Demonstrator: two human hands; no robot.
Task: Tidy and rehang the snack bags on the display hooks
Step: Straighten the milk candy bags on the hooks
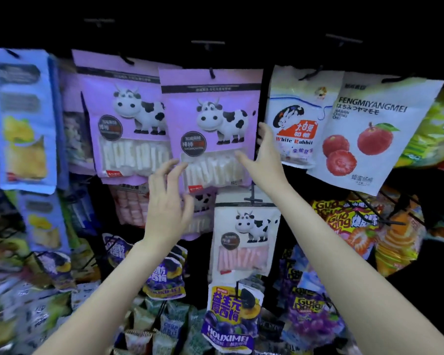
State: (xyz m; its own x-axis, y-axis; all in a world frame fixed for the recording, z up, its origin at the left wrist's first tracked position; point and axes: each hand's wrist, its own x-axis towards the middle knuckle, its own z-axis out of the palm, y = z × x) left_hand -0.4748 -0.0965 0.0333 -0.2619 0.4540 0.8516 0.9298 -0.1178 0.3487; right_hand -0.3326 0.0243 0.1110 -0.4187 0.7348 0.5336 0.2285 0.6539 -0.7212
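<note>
Purple cow bag (210, 129) between loose-fingered left hand (168, 201) and right hand (263, 160) — White Rabbit bag (297, 116) just beside.

A heap of small wrapped sweets (149, 331) is lying along the bottom, below the dark back panel (241, 19).

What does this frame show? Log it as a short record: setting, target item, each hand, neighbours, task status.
setting: snack display with bags on hooks
target: front purple cow bag, hanging on its hook
left hand: fingers spread at the bag's lower left, gripping nothing
right hand: open, fingers along the bag's right edge
neighbours: second purple cow bag at left, White Rabbit bag at right
status: being straightened
</note>
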